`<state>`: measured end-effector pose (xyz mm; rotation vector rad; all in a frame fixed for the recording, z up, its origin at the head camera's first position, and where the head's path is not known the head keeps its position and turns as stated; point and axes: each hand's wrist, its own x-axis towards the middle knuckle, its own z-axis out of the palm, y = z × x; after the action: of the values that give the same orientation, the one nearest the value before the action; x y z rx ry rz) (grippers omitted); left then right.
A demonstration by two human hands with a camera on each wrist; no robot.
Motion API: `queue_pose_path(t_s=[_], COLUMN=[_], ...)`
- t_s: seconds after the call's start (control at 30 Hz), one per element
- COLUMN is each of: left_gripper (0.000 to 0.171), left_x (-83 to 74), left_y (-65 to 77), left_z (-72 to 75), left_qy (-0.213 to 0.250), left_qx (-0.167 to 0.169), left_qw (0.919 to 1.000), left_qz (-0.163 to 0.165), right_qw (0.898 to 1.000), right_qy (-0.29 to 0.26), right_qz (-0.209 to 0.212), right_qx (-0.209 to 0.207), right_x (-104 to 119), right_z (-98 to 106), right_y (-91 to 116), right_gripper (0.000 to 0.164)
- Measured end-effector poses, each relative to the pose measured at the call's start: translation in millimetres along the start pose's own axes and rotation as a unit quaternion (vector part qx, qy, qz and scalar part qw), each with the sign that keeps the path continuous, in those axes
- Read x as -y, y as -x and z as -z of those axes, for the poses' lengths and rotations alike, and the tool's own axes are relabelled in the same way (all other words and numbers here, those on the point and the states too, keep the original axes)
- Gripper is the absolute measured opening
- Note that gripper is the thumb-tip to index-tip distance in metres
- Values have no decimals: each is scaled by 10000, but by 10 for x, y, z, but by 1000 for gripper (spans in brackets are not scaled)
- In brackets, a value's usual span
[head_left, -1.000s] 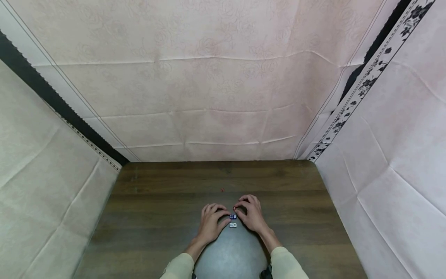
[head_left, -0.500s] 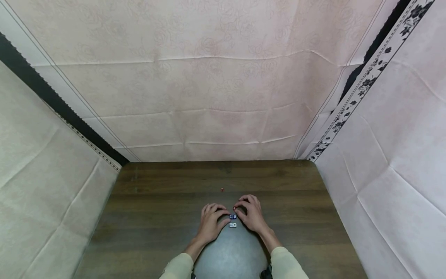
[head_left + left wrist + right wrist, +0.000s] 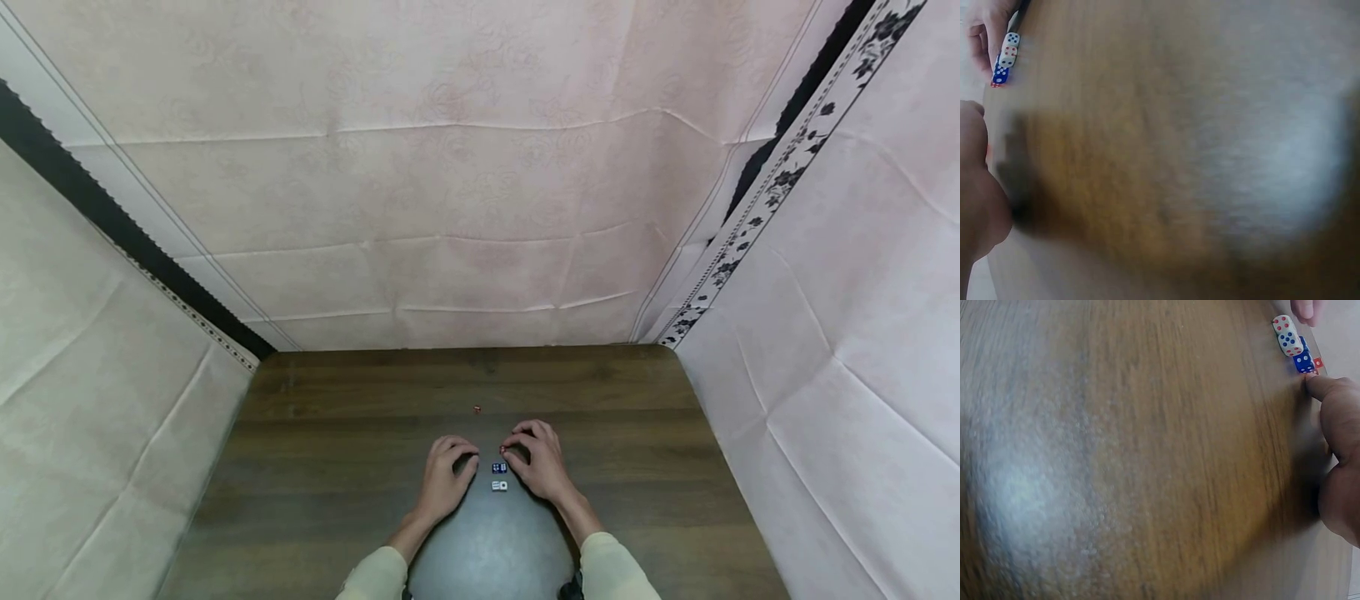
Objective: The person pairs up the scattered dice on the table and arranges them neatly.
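Observation:
My right hand (image 3: 542, 460) pinches a small red die (image 3: 502, 450) between thumb and forefinger, just beyond a pair of blue dice (image 3: 499, 468). Nearer to me lies a pair of white dice (image 3: 499, 486), side by side. To the left, my left hand (image 3: 447, 475) is apart from the dice, its fingers loosely bent and nothing seen in them. Farther back on the table sits another red die (image 3: 477, 409). In the right wrist view the white dice (image 3: 1287, 335) show red and blue pips, and the right thumb (image 3: 1322, 386) is at the red die.
The brown wooden table (image 3: 337, 442) has a curved cutout at my side. Pale cloth hangs behind it (image 3: 450, 275) and along both sides.
My left hand has drawn away to the left from the blue dice, its thumb and fingertips coming closer together. The right hand stays at the red die. The head view shifts slightly.

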<state>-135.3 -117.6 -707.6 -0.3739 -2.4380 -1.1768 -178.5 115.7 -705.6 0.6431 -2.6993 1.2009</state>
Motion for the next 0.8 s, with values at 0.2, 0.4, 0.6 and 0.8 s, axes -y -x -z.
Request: queue_pose_path(t_s=[0.2, 0.4, 0.6, 0.8], left_gripper=[11, 16, 18, 16], left_x=[36, 82, 138, 178], left_y=[-187, -400, -554, -664], left_z=[24, 42, 6, -65], left_qy=[-226, -328, -593, -811], left_qx=[-99, -40, 158, 106], left_qw=[9983, 9951, 9914, 9896], left_qz=[533, 927, 1155, 1184], right_qw=[9998, 9999, 9998, 9998], right_qy=[31, 47, 108, 122], right_qz=[136, 104, 126, 108], right_qx=[-159, -62, -60, -82], right_x=[-17, -16, -4, -7], right_z=[-25, -21, -7, -6], right_y=[10, 10, 10, 14], right_gripper=[13, 11, 11, 11])
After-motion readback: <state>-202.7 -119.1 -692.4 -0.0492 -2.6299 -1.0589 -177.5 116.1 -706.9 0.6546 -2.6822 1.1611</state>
